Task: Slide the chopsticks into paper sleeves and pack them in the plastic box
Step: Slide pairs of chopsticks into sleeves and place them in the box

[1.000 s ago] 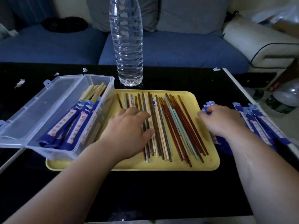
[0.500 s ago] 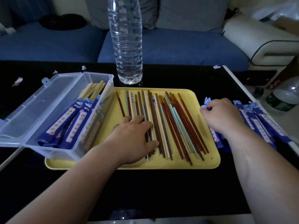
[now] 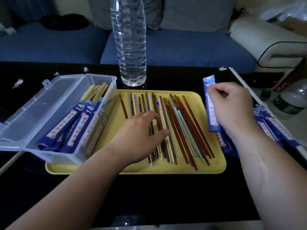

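On the yellow tray [image 3: 214,165], my left hand [image 3: 141,135] lay flat, fingers spread over the loose chopsticks [image 3: 179,127]. At three o'clock my right hand [image 3: 232,107] pinched one blue paper sleeve [image 3: 211,117]. Best I isolate a matched pair first, tips aligned. Plastic box [image 3: 66,117] waited open at nine o'clock.

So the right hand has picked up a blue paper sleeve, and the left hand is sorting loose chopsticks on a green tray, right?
Nearly. The head view shows the tray is yellow, not green. The rest holds: the right hand holds a blue paper sleeve, and the left hand rests on the loose chopsticks lying on that tray.
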